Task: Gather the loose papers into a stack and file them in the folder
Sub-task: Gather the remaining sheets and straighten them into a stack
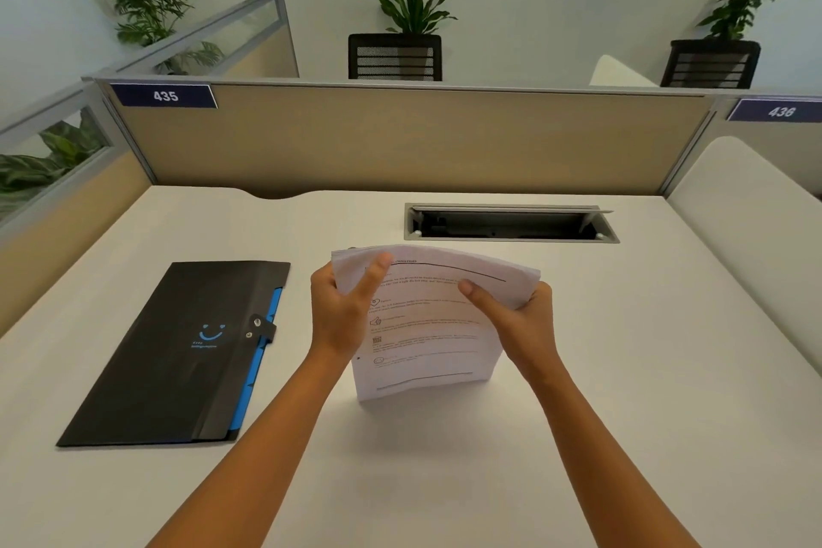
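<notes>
two bare forearms reach in from the bottom edge over the white desk (622,369). between them the stack of papers (427,338) stands on its lower edge on the desk, near the middle, its top bowing away from the person and its printed face toward the camera; the print is too soft to read. the left hand (340,311) grips the stack's upper left side, thumb laid across the front sheet and the fingers hidden behind. the right hand (518,318) grips the upper right side the same way, thumb on the front and fingers curled round the back edge. to the left of the papers, apart from them, the black folder (178,360) lies flat on the desk and seems closed, a snap tab on its right edge, blue divider edges showing along that side and a blue smiley mark on the cover. farther back, right of centre, a cable tray (511,223) is sunk in the desk with its lid raised. behind it stands a beige partition (400,138) bearing a blue plate reading 435 (164,96) at its left and another, 436 (780,111), at the right. beyond the partition two dark chair backs and several potted plants (416,0) stand before a pale wall.
</notes>
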Demonstrator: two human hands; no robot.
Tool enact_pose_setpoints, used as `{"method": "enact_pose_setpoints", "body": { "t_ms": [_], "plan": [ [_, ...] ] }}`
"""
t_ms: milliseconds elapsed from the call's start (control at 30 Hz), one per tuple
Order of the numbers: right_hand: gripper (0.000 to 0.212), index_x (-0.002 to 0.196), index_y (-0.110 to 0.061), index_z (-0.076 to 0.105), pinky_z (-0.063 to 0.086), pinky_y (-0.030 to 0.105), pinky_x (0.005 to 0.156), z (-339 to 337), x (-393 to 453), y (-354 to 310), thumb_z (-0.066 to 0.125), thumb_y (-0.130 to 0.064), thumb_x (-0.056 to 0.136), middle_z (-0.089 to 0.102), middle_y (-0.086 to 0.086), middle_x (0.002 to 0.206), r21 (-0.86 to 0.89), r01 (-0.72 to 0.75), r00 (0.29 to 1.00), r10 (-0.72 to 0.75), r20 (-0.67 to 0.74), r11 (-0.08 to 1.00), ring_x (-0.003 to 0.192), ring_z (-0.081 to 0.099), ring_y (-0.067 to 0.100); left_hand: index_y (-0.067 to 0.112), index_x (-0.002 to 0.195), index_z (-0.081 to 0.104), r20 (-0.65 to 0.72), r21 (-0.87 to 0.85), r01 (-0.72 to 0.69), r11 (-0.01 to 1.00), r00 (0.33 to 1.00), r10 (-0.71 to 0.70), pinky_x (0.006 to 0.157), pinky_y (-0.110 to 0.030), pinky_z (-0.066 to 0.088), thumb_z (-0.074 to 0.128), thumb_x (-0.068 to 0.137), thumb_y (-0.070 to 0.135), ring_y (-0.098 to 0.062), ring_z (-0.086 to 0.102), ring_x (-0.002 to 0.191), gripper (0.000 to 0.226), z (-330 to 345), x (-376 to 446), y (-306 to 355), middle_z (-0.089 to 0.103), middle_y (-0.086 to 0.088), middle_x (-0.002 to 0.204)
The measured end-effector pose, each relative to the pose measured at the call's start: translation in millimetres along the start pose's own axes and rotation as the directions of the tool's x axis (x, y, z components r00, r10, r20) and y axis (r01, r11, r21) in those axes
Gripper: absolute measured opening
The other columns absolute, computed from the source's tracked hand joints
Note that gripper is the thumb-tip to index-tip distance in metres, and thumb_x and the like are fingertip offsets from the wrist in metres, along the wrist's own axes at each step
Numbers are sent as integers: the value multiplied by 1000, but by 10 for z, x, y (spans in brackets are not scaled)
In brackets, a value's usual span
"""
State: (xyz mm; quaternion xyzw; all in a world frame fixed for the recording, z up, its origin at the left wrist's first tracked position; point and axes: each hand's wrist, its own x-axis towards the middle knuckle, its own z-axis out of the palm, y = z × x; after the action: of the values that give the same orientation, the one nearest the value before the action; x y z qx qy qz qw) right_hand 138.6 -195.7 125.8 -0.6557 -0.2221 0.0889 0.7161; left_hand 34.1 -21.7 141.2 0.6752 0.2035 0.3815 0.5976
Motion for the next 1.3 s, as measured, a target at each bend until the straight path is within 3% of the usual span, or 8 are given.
{"method": "enact_pose_setpoints", "body": {
  "t_ms": [133, 333, 500, 600, 833, 967, 1167, 1300],
  "plan": [
    [24, 95, -35, 71, 57, 20, 59, -18, 24, -68, 77, -37, 72, 75, -13, 87, -17, 26, 1000, -26, 17, 1000, 85, 72, 12, 46, 65, 65, 50, -33, 95, 995, 994, -94, 47, -13, 47, 41, 81, 68, -2, 64, 59, 36, 2, 38, 42, 66, 15, 62],
    [31, 94, -46, 73, 59, 23, 62, -36, 16, 7, 82, -44, 65, 76, -13, 93, -17, -44, 997, 45, 65, 999, 86, 72, 11, 52, 65, 64, 66, -42, 137, 990, 989, -134, 45, -12, 48, 40, 85, 59, 2, 65, 60, 32, -1, 60, 44, 67, 18, 64],
    [40, 99, -60, 66, 60, 23, 65, -54, -21, 146, 79, -34, 71, 73, -20, 100, -42, -86, 989, 90, 121, 995, 94, 70, 6, 46, 72, 68, 100, -67, 121, 990, 988, -114, 50, -16, 51, 48, 75, 69, -5, 67, 65, 31, -19, 41, -54, 70, 11, 70],
    [39, 103, -56, 66, 61, 28, 69, -65, -68, 259, 79, -33, 74, 74, -15, 101, -50, -105, 985, 111, 132, 993, 95, 70, 8, 54, 83, 70, 116, -45, 125, 991, 986, -119, 53, -18, 54, 64, 76, 55, -7, 71, 76, 9, 0, -66, -192, 74, 14, 80],
    [33, 98, -59, 65, 60, 25, 66, -42, -37, 289, 76, -38, 75, 73, -16, 98, -81, -104, 987, 113, 117, 991, 93, 70, 8, 65, 91, 66, 106, -27, 63, 998, 993, -59, 55, -13, 54, 78, 71, 36, 0, 69, 83, 38, 16, -157, -291, 72, 29, 90],
    [38, 102, -59, 63, 58, 20, 62, -69, 0, 269, 75, -33, 77, 72, -19, 99, -58, -75, 988, 82, 131, 996, 95, 69, 4, 61, 95, 68, 132, -41, 49, 998, 990, -44, 57, -17, 55, 78, 70, 34, -5, 70, 85, 38, 0, -101, -298, 73, 25, 94],
    [44, 106, -53, 65, 62, 33, 74, -89, -96, 468, 79, -20, 81, 73, -11, 103, -64, -114, 980, 123, 155, 991, 99, 70, 13, 58, 95, 70, 162, -36, 120, 992, 980, -113, 60, -21, 57, 82, 67, 32, -7, 71, 85, 40, -2, -195, -475, 75, 19, 95],
    [43, 106, -56, 64, 61, 26, 69, -79, -76, 437, 80, -29, 77, 73, -14, 103, -56, -98, 983, 106, 152, 994, 98, 69, 9, 56, 99, 69, 159, -57, 112, 992, 982, -102, 61, -21, 58, 83, 67, 34, -7, 70, 90, 41, -13, -176, -488, 74, 19, 98]
  ]
}}
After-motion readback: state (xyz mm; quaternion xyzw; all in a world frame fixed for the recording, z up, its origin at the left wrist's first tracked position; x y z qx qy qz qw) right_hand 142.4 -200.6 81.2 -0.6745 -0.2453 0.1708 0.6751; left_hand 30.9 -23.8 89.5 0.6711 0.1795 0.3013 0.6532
